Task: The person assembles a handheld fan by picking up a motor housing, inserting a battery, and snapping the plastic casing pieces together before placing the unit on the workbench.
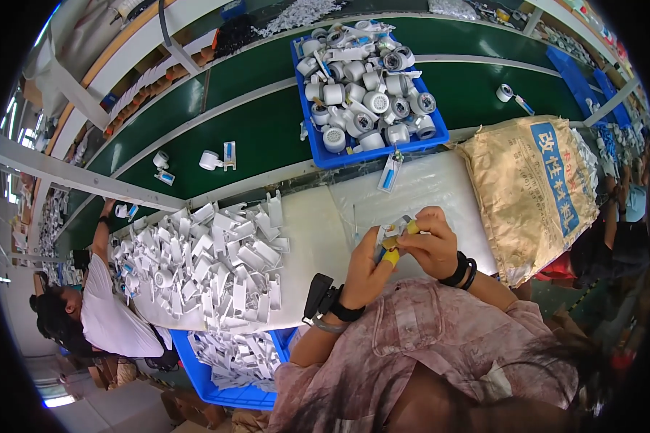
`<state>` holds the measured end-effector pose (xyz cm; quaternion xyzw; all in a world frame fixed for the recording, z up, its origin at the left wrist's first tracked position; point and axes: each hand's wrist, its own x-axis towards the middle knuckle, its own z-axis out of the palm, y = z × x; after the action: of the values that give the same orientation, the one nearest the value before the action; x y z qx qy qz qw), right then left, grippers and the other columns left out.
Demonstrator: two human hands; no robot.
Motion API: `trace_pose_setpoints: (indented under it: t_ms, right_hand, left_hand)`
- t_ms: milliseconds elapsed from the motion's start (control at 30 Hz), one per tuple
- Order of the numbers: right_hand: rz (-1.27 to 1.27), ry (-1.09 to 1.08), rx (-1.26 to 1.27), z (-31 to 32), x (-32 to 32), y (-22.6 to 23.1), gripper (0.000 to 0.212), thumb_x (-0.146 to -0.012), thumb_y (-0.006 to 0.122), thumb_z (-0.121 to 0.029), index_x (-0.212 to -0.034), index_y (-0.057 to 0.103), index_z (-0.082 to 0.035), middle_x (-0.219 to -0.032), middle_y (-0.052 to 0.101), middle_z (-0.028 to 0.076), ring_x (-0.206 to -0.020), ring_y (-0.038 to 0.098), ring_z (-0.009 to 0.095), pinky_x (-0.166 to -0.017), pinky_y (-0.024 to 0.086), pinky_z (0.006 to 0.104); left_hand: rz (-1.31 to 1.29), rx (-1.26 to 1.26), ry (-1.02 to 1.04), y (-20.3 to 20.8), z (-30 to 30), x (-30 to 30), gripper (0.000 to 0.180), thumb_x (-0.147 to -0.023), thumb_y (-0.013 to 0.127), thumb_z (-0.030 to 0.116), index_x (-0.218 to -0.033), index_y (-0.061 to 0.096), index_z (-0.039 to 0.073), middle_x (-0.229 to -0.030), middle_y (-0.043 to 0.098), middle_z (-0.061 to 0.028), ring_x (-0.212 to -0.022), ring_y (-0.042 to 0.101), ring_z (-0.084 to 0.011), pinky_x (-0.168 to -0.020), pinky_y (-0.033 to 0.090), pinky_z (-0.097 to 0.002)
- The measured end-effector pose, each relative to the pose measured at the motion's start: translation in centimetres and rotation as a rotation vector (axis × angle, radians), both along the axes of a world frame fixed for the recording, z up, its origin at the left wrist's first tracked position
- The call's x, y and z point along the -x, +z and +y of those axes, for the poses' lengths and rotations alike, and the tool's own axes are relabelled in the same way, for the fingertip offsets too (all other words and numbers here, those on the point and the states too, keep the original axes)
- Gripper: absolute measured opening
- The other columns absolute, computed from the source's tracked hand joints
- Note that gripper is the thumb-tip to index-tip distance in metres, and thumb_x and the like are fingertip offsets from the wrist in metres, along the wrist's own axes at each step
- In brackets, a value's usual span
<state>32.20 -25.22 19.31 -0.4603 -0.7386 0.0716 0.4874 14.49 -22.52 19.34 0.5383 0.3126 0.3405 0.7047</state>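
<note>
Close in front of my chest, my left hand (366, 265) and my right hand (433, 242) meet around a small white and grey part (391, 231). Fingers of both hands are bent and pressed onto it, hiding much of its shape. Yellow patches show at the left thumb tip and by the right fingertips; whether they are finger covers or belong to the part, I cannot tell. Just beyond my hands, a clear plastic sheet (419, 189) covers the table. A thin rod (354, 219) is to the left of them.
White plastic housings (217, 252) are heaped at left, above a blue bin (195, 372) of more. A blue crate (372, 155) of round white units stands ahead on the green conveyor (256, 148). At right lies a brown sack (513, 187). Another person (119, 310) reaches over at far left.
</note>
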Motion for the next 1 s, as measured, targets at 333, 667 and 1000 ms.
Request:
trace_pose_setpoints:
  t_ms: [333,667,1000]
  right_hand:
    - [0.023,-0.023,-0.005,0.2,0.2,-0.1,0.028,-0.067,0.077,-0.005,-0.093,0.069,-0.013,-0.086,0.055,0.002,-0.084,0.05,0.026,-0.076,0.042,0.0356]
    - [-0.012,0.018,0.035,0.6,0.0,0.3,0.026,-0.067,0.077,-0.004,-0.091,0.068,-0.012,-0.084,0.056,0.003,-0.083,0.05,0.025,-0.076,0.041,0.034]
    - [-0.005,0.019,0.031,0.9,0.3,0.0,0.023,-0.069,0.074,-0.003,-0.09,0.067,-0.01,-0.082,0.057,0.003,-0.081,0.05,0.024,-0.079,0.04,0.035]
  left_hand:
    - [-0.052,-0.048,0.041,-1.0,-0.4,-0.1,0.037,-0.09,0.047,0.005,-0.127,0.043,0.0,-0.096,0.058,-0.0059,-0.073,0.054,-0.0085,-0.06,0.047,-0.0215]
    - [-0.052,-0.078,0.029,-1.5,-0.5,-0.2,0.03,-0.098,0.045,0.013,-0.125,0.044,0.0,-0.09,0.057,-0.0049,-0.065,0.049,-0.0058,-0.052,0.041,-0.0194]
    - [0.0,-0.099,0.123,-1.7,-0.6,-0.6,0.024,-0.098,0.043,0.013,-0.117,0.051,-0.001,-0.084,0.059,-0.0055,-0.06,0.049,-0.0066,-0.049,0.04,-0.0198]
